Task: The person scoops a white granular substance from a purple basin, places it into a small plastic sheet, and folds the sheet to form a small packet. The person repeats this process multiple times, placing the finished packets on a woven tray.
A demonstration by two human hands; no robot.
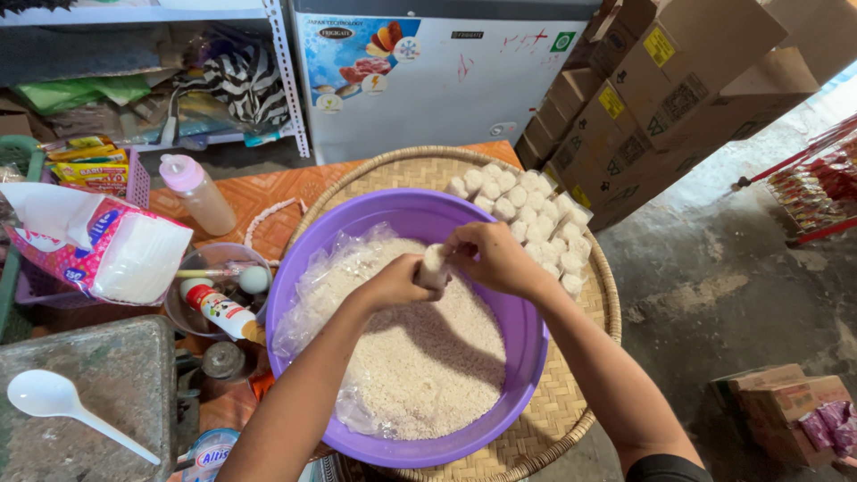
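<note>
Holding a small white packet [434, 265] over the purple basin [527, 339], my left hand [393, 281] has its grip closed around the packet's lower part, while my right hand [489, 257] pinches its top, grip closed on the same packet. I see the basin lined with a clear plastic sheet [330, 286] and filled with white rice [428, 357]. It sits on a round woven tray [571, 402], and a heap of similar small white packets [527, 214] lies on the tray's far side, just beside the basin's rim.

To the left on the bench I see a smaller bowl [210, 268] with bottles and bits in it, a clear bottle with a pink cap [198, 192], and a pink and white bag [98, 245] lying open. Nearer, a white plastic spoon [62, 402] rests on a grey slab [98, 393]. A white freezer [437, 80] and stacked cardboard boxes [661, 98] stand behind the tray.
</note>
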